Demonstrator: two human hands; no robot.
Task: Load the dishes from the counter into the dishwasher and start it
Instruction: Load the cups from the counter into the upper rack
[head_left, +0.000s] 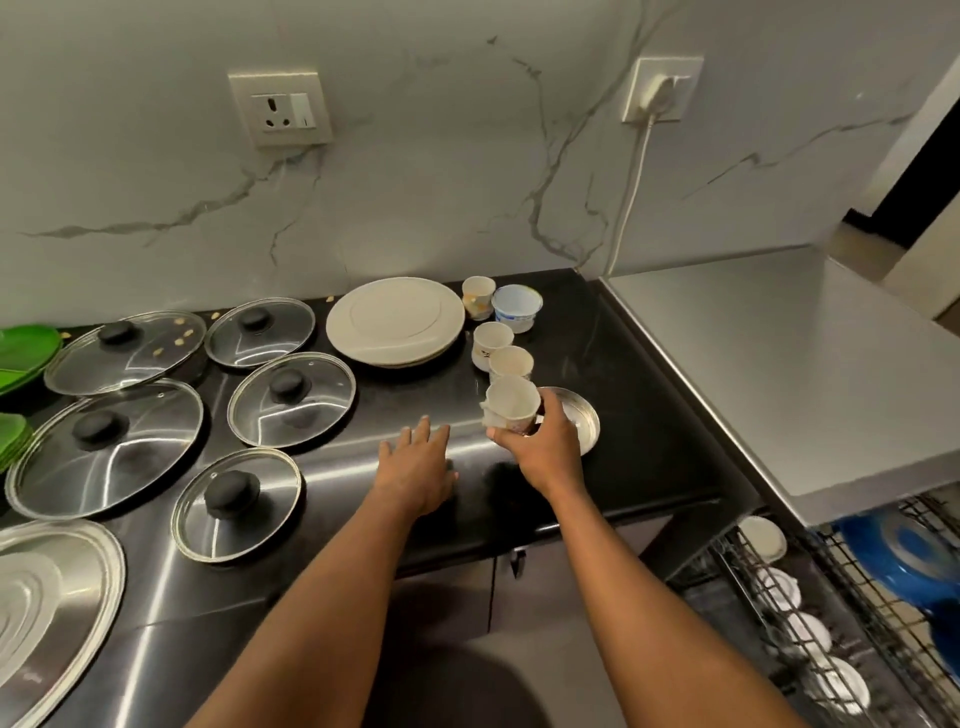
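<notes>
My right hand (545, 441) grips a white patterned cup (511, 402), held just above the black counter (649, 415) over a small steel plate (584, 421). My left hand (418, 465) hovers flat and empty over the counter beside it. Behind the held cup stand two more white cups (493, 340) (511, 362), a third cup (478, 296) and a blue-rimmed tub (517, 307). Stacked white plates (395, 319) lie at the back. The dishwasher's rack (810, 623) is pulled out at lower right, with white cups in it.
Several glass lids with black knobs (291, 400) cover the left counter, with a large steel plate (57, 613) at the front left and green plates (26, 353) at the far left. A steel worktop (805, 364) stands above the dishwasher. A blue dish (909, 566) sits in the rack.
</notes>
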